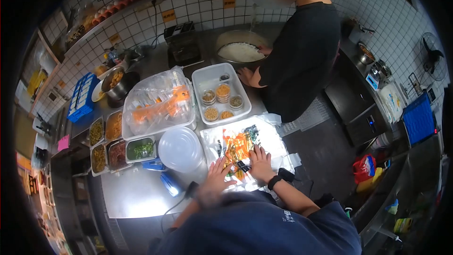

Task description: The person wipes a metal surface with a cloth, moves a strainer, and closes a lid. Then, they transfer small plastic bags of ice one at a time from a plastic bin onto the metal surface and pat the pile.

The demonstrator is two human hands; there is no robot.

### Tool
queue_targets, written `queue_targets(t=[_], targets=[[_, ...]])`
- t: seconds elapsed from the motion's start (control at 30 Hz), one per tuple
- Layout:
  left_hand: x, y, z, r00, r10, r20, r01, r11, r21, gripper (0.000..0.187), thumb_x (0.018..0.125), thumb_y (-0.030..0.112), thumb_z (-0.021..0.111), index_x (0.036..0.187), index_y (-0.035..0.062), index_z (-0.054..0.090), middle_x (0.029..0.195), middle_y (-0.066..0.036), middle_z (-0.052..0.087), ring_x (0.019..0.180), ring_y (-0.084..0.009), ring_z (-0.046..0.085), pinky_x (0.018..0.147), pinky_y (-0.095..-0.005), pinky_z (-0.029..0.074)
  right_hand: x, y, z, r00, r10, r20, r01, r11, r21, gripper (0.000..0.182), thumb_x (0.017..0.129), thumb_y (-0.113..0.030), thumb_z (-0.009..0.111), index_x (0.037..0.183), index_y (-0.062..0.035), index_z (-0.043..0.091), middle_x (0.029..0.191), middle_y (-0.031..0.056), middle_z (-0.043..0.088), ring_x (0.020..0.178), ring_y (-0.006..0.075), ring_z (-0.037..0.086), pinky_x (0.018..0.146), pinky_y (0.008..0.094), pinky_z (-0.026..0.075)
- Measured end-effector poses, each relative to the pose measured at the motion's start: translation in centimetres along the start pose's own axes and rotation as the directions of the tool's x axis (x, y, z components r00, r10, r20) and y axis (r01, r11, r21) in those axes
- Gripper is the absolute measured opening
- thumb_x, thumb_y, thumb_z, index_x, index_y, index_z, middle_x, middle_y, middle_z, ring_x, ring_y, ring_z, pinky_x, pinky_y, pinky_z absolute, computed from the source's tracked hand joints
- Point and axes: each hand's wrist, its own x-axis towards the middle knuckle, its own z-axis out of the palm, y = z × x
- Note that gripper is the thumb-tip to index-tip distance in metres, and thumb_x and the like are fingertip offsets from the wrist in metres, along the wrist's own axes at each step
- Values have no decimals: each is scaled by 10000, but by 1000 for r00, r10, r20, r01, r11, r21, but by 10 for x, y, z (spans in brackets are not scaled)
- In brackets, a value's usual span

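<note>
A silvery-white plastic bag (278, 147) with orange and green print lies flat on the steel counter. On its lower left part rests my left hand (218, 174), its fingers spread and nothing held. My right hand (260, 164) lies on the bag's right side, fingers apart, with a dark band at the wrist. Between the two hands is a small black object (243, 165), too small to make out. A round translucent lid (180, 149) sits just left of the bag.
Behind the bag stands a white tub (199, 80) with small filled cups. Left are a bin of bagged packets (158, 101) and several steel food pans (140, 149). A co-worker (302, 52) in black reaches into a large rice pot (239, 52). A blue crate (83, 97) stands far left.
</note>
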Motion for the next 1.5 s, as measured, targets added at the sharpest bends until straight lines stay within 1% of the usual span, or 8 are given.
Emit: queue_targets(t=[0.1,0.2,0.3,0.6,0.8,0.9,1.0,1.5], targets=[[-1,2,0,1000,-3,-15,3,1000,26,749,777,591,503,1362,158,328,1446,-170,166,1349,-311,111,1082,-459,67,-8,18,5,970,-109,-216,125,990,63,390,780,-162,517,1164,-102,494,1310,142,384,1216,298,355,977,491,269],[1,1,6,1000,-15,25,13,997,78,760,785,616,472,1374,166,306,1450,-173,150,1353,-306,99,1083,-455,62,-9,18,8,941,-88,-327,130,986,107,319,776,-152,521,1090,-108,554,1232,121,474,1165,283,417,979,438,286],[-1,-3,7,999,4,51,-9,996,94,771,788,619,465,1388,174,272,1455,-175,135,1357,-303,82,1083,-454,49,-10,16,10,930,-86,-357,130,986,103,310,773,-143,522,1078,-103,561,1224,123,478,1159,286,422,971,425,299],[2,-20,17,983,-17,182,8,999,51,867,744,650,506,1414,197,192,1474,-159,46,1367,-282,-13,1080,-449,-9,-8,16,11,918,-97,-384,146,984,100,296,768,-138,527,1059,-95,567,1196,129,502,1137,290,443,958,418,315],[4,-21,12,974,-17,224,22,1000,-19,886,745,664,490,1422,205,148,1475,-162,11,1366,-283,-56,1078,-447,-34,-6,14,8,928,-84,-362,135,984,117,288,771,-142,529,1051,-89,572,1203,132,500,1133,292,446,954,421,313],[5,-19,7,965,-29,261,27,1000,9,875,758,662,472,1423,198,143,1475,-163,8,1366,-279,-59,1079,-441,-38,-5,14,8,927,-89,-363,136,985,106,288,772,-145,529,1051,-87,574,1206,131,499,1134,292,445,952,427,310],[2,-16,10,978,-27,207,19,999,39,856,775,649,458,1423,187,141,1475,-163,3,1366,-275,-55,1082,-431,-39,-5,14,8,923,-91,-374,139,985,103,291,771,-144,531,1054,-89,577,1208,130,498,1133,291,445,950,428,310],[3,-14,6,976,-34,215,32,999,14,843,780,629,468,1419,171,163,1479,-141,-11,1367,-267,-55,1084,-420,-42,-4,14,4,927,-101,-361,148,984,105,292,761,-141,536,1045,-93,581,1201,124,500,1121,288,446,947,419,311]])
